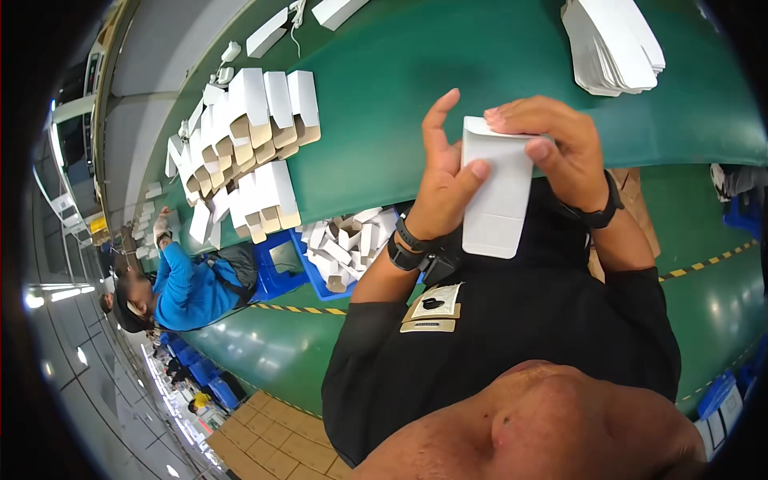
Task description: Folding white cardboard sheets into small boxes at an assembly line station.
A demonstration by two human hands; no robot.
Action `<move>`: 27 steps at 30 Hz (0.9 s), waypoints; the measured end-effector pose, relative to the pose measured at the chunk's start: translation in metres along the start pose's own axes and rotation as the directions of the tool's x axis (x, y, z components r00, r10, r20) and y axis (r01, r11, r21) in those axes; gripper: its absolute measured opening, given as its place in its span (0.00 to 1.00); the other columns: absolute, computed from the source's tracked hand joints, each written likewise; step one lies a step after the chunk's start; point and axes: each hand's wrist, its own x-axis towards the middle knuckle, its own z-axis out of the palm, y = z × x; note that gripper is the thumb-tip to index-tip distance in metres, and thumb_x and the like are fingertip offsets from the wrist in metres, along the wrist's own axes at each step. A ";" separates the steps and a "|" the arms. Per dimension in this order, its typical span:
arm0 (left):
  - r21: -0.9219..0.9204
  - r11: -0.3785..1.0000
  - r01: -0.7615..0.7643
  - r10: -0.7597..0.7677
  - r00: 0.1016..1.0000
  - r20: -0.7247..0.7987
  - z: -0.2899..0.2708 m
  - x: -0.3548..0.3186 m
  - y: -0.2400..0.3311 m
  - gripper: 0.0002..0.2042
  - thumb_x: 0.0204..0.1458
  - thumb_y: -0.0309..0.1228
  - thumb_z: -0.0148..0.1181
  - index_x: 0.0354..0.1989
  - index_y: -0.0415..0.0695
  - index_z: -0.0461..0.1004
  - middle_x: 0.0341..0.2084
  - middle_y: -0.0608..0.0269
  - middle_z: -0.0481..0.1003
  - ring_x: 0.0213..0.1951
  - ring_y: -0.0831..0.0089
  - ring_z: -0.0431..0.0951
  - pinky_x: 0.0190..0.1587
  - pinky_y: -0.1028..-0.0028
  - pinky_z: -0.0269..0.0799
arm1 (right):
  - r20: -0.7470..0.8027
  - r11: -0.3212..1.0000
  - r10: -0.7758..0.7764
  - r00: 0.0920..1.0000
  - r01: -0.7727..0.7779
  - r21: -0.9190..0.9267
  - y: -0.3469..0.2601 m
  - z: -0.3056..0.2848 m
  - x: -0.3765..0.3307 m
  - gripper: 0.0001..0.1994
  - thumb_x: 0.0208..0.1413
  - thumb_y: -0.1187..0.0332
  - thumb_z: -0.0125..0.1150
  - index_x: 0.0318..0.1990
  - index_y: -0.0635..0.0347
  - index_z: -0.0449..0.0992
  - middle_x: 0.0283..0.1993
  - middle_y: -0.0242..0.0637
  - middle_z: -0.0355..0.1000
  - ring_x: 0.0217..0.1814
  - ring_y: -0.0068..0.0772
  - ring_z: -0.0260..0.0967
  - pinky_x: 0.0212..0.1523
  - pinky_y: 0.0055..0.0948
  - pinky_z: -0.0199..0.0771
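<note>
Item held: we grip a flat white carton [498,192] between both hands, above the green table [400,72] and in front of our black shirt. Our left hand [444,172] closes on its left edge, thumb pressed on the face, forefinger raised. Our right hand [556,148] curls over its top right corner, fingers folded onto the upper edge.

Beyond the grip, up and to the right: a stack of flat white blanks [612,40].

Left of the grip: rows of folded white boxes [252,132] with open brown flaps, lying on the table.

Below those, just left of our left wrist: a blue bin [314,282] holding loose boxes.

Farther left: a person in a blue jacket [188,292], one hand at the table's edge.
</note>
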 end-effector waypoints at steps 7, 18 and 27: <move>0.247 0.969 -0.019 0.009 0.999 0.042 0.000 -0.004 -0.004 0.44 0.57 0.33 0.61 0.72 0.51 0.31 0.55 0.42 0.69 0.55 0.62 0.72 0.57 0.64 0.68 | -0.032 0.936 0.278 0.960 -0.263 0.235 -0.005 0.003 -0.002 0.07 0.56 0.73 0.64 0.41 0.66 0.81 0.44 0.41 0.78 0.47 0.29 0.76 0.52 0.27 0.76; 0.245 0.969 -0.039 0.018 0.996 0.088 -0.008 0.001 -0.007 0.36 0.60 0.30 0.57 0.71 0.49 0.40 0.49 0.46 0.70 0.48 0.66 0.74 0.50 0.66 0.71 | 0.112 0.868 0.377 0.919 -0.393 0.303 0.001 -0.014 0.007 0.08 0.56 0.75 0.64 0.43 0.66 0.80 0.45 0.40 0.78 0.47 0.30 0.76 0.52 0.28 0.77; 0.161 0.987 -0.001 0.000 1.000 0.006 -0.008 0.016 -0.013 0.22 0.63 0.33 0.52 0.61 0.48 0.51 0.48 0.48 0.70 0.46 0.70 0.72 0.47 0.69 0.70 | 0.122 0.886 0.356 0.927 -0.376 0.272 0.020 -0.017 0.001 0.09 0.56 0.73 0.65 0.43 0.64 0.81 0.50 0.44 0.78 0.62 0.42 0.70 0.63 0.38 0.68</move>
